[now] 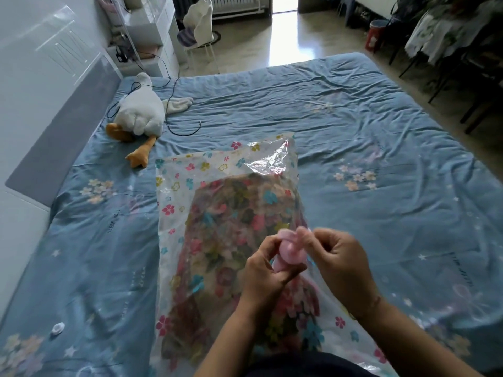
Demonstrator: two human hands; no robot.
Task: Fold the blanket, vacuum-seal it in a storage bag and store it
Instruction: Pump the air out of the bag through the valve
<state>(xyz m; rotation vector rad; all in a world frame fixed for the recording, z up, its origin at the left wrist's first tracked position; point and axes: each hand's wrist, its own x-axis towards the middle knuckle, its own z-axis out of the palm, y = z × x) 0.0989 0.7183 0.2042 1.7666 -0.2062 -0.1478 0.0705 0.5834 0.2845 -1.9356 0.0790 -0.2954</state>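
Head camera looks down at my two hands in the lower middle of the frame. My left hand (265, 270) has its fingers curled round a pink round piece (289, 251). My right hand (337, 257) pinches the top of it with its fingertips, but they are blurry. My fingers hide most of the piece, so I cannot tell what it is. Under my hands the storage bag (174, 186), clear with little flowers, lies flat on the blue bed (367, 118). The blanket (226, 235) is inside it and looks fuzzy through the plastic. The bag's near end is cut off at the bottom edge. At the upper left a toy goose (138, 110) lies on the bed beside a black cord (174, 104). A small white round thing (58, 327) sits at the lower left.
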